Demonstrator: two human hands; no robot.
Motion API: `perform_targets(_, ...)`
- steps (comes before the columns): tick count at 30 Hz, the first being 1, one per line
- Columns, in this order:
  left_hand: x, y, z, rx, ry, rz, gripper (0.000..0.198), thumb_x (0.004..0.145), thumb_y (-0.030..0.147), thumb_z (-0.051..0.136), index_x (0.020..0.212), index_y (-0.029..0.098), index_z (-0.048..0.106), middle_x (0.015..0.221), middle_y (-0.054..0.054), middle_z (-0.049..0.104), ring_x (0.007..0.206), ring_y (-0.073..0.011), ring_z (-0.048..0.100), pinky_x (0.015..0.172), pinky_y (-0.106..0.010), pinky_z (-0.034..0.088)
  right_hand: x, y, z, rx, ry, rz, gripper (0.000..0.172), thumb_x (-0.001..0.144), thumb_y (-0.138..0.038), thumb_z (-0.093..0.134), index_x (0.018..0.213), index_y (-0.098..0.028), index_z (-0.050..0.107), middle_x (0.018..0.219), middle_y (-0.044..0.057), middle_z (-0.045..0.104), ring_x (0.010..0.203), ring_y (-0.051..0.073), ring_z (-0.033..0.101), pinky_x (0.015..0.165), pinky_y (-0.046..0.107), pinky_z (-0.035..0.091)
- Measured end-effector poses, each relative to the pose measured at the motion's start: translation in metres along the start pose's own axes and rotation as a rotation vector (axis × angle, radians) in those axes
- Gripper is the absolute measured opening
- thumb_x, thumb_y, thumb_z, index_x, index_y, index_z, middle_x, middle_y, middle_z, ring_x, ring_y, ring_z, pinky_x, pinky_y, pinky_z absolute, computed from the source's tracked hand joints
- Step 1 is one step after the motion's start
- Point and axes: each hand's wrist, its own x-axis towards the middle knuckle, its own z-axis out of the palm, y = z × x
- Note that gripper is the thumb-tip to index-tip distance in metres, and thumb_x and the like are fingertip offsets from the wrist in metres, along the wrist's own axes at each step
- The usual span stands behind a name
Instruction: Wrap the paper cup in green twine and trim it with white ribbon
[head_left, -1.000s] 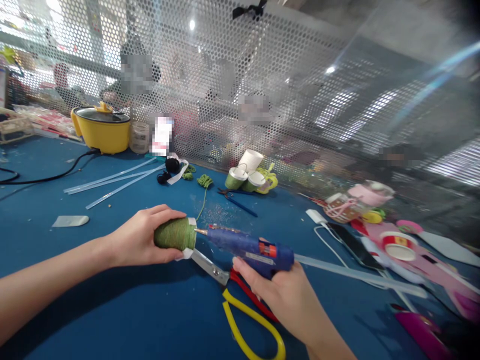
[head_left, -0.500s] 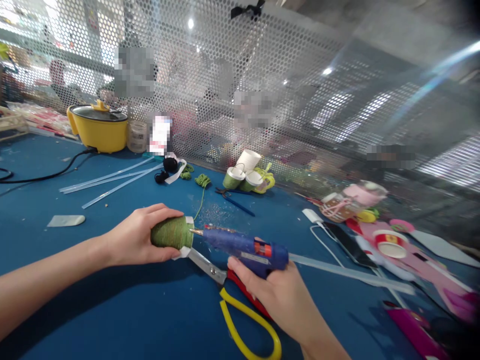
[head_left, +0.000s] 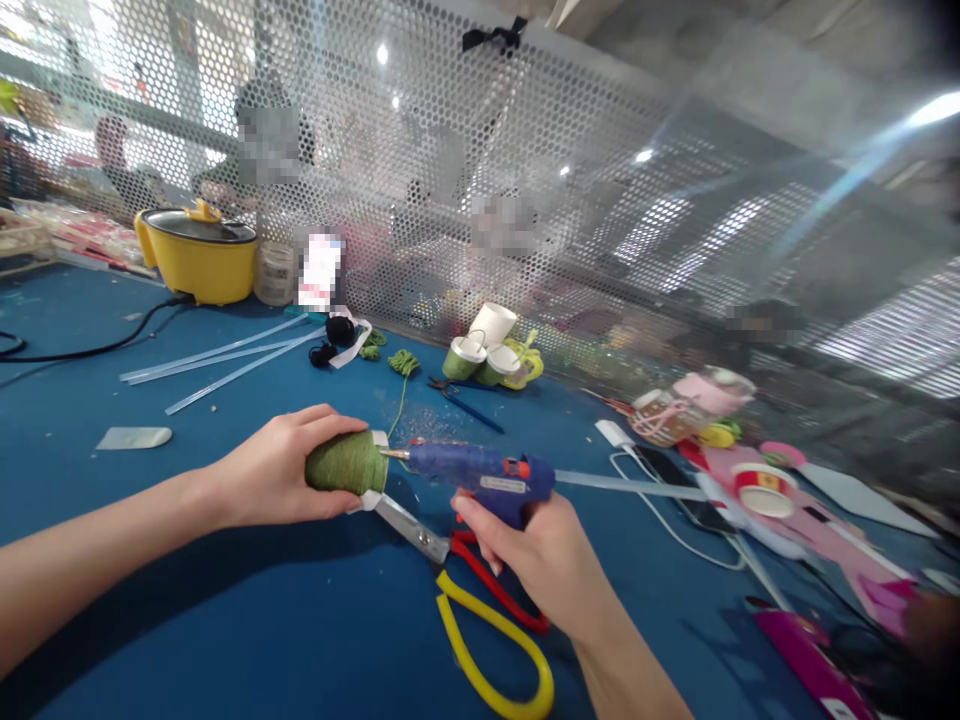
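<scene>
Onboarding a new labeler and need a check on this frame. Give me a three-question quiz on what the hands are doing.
1. True or false: the right hand holds the blue glue gun with its nozzle at the rim of the green twine-wrapped cup.
2. The scissors lying on the blue table have handles that are: A yellow and red; B black; C white.
3. Which hand grips the cup?
Key: 1 true; 2 A; 3 the left hand.

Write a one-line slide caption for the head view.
Left hand holds a green twine-wrapped cup while the right hand points a blue glue gun at its rim.
</scene>
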Motion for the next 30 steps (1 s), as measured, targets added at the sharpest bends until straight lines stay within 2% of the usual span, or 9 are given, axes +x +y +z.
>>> perform_targets(6,0.0,0.002,0.0,-0.004,0.003,-0.018,0.05,0.065,0.037,0.064,0.111,0.019,0.054,0.097,-0.007,0.06,0.08,-0.0191,0.06,0.072,-0.03,0.049,0.001,0.001,-0.001,-0.055,-0.075,-0.016,0.029,0.072,-0.044,0.056,0.062,-0.017,0.053,0.041,-0.005,0.044,0.04,0.01,0.046,0.043,0.022,0.042)
perform_targets(11,0.002,0.004,0.0,-0.034,0.02,-0.018,0.05,0.064,0.036,0.065,0.109,0.018,0.054,0.095,-0.006,0.061,0.08,-0.0191,0.06,0.072,-0.03,0.049,0.0,-0.001,-0.002,-0.044,-0.044,0.001,0.03,0.074,-0.045,0.054,0.062,-0.017,0.053,0.041,-0.005,0.043,0.04,0.011,0.045,0.042,0.023,0.041)
perform_targets(15,0.002,0.005,-0.001,-0.048,0.019,-0.016,0.048,0.064,0.035,0.066,0.108,0.017,0.055,0.094,-0.006,0.061,0.079,-0.0184,0.059,0.071,-0.028,0.048,-0.001,-0.001,-0.003,-0.039,-0.09,-0.014,0.03,0.073,-0.045,0.055,0.061,-0.018,0.052,0.04,-0.005,0.043,0.04,0.01,0.045,0.042,0.022,0.04)
perform_targets(22,0.0,0.007,-0.002,-0.043,0.039,0.021,0.048,0.065,0.036,0.065,0.108,0.017,0.053,0.093,-0.006,0.06,0.079,-0.018,0.058,0.071,-0.028,0.047,-0.005,-0.01,0.0,-0.008,-0.018,-0.019,0.031,0.074,-0.042,0.054,0.056,-0.017,0.05,0.039,-0.006,0.042,0.039,0.008,0.041,0.043,0.021,0.038)
perform_targets(30,0.001,0.007,-0.001,-0.043,0.04,0.005,0.048,0.064,0.035,0.066,0.107,0.018,0.054,0.094,-0.006,0.06,0.079,-0.0183,0.059,0.072,-0.029,0.048,-0.006,-0.009,-0.001,-0.02,-0.045,-0.029,0.031,0.075,-0.041,0.054,0.055,-0.018,0.047,0.04,-0.005,0.041,0.039,0.008,0.04,0.042,0.022,0.037)
